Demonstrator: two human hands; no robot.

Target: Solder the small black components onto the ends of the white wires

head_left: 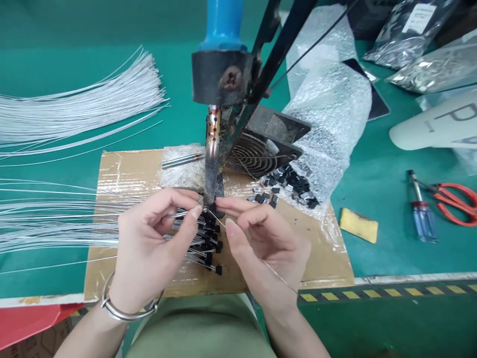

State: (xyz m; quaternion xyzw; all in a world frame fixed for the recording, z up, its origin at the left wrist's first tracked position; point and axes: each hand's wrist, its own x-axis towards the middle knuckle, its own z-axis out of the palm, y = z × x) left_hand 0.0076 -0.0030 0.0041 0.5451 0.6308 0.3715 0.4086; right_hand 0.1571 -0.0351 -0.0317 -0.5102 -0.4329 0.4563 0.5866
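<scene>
A soldering iron with a blue handle [224,22] hangs from a black stand, its tip [210,184] pointing down between my hands. My left hand [154,241] pinches a thin white wire just left of the tip. From the right, my right hand [266,241] holds a thin solder strand [278,275] that runs across the palm, its end at the tip. The small part at the joint is mostly hidden by fingers. Below my fingertips lie wires ending in black connectors [218,270], on a cardboard sheet [320,258].
White wires [112,107] lie in a bundle at the upper left. Behind the tip stands a round fan [253,151]. Small black connectors [290,184] are piled near bubble wrap [328,114]. Farther right are a yellow sponge [358,225], a screwdriver [424,221] and red-handled cutters [456,204].
</scene>
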